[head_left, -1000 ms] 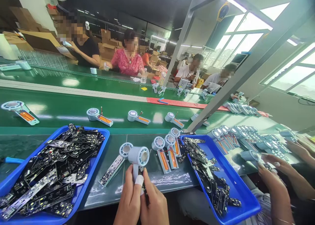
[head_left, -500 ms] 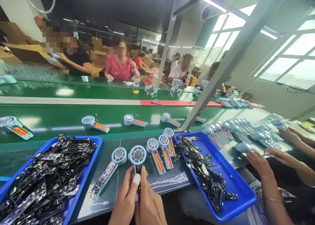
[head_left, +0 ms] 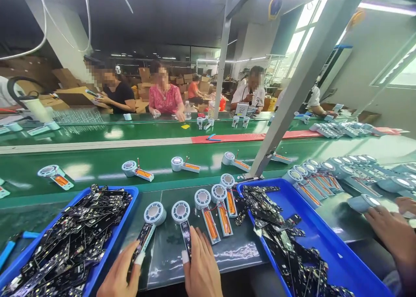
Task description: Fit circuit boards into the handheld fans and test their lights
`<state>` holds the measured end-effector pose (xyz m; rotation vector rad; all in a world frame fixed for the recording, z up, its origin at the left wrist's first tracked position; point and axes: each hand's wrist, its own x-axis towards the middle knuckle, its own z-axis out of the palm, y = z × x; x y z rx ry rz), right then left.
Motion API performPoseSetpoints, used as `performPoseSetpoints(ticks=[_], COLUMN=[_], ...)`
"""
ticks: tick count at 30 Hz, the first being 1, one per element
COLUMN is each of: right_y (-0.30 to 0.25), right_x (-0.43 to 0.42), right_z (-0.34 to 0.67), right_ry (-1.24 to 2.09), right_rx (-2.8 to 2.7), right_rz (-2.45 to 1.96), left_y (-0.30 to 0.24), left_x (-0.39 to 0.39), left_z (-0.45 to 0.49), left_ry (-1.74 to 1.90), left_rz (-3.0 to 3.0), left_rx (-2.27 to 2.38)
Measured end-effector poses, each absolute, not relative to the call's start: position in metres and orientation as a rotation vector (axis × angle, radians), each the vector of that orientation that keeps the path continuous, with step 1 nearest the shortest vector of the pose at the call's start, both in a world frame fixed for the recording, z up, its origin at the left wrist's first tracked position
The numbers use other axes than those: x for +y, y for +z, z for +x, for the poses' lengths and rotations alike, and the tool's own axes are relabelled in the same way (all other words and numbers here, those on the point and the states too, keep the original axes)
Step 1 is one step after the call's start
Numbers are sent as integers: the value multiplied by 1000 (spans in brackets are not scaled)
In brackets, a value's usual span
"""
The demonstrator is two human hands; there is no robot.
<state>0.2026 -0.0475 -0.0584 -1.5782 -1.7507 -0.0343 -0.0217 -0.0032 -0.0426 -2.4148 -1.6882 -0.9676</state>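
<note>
Two pale blue handheld fans lie on the dark green bench in front of me, black circuit boards in their handles. My left hand (head_left: 121,269) grips the handle of the left fan (head_left: 155,213), thumb on one side and fingers on the other. My right hand (head_left: 202,262) is around the lower handle of the middle fan (head_left: 181,212), its fingers stretched along the right side. White covers sit on both thumb tips. Just right of it are several more fans (head_left: 209,225) with orange-wrapped parts and red wires showing in their handles.
Blue trays of circuit boards stand left (head_left: 134,197) and right (head_left: 312,214). A green conveyor (head_left: 104,158) carries more fan pieces. A slanted metal post (head_left: 282,102) rises beyond the right tray. A co-worker's hand (head_left: 386,227) is at far right, near rows of fans; other people sit opposite.
My left hand has left the middle fan and moved left onto the other fan's handle. My right hand stays at the middle fan. Fans on the conveyor show shifted, as does the whole view.
</note>
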Motion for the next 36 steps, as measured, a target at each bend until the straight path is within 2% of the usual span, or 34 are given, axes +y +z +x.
performPoseSetpoints(ticks=[5,13,24,36], right_y=[-65,-78,-72,-65], right_x=[-47,-46,-44,-44], right_z=[202,203,212,211], right_ry=[-38,-211,-247,-246], right_rx=[-1747,-1828,-1870,-1884], right_rz=[-1518,-1520,-1464,-1598], left_y=[-46,-61,-63,-83], left_x=[-8,-4,2,18], left_z=[-9,-13,-15,-23], left_ry=[-1090,-1212,-1136,-910], left_rz=[-2324,-2294,-2299,-2378], left_rx=[-1720,-1462,-1413,-1300])
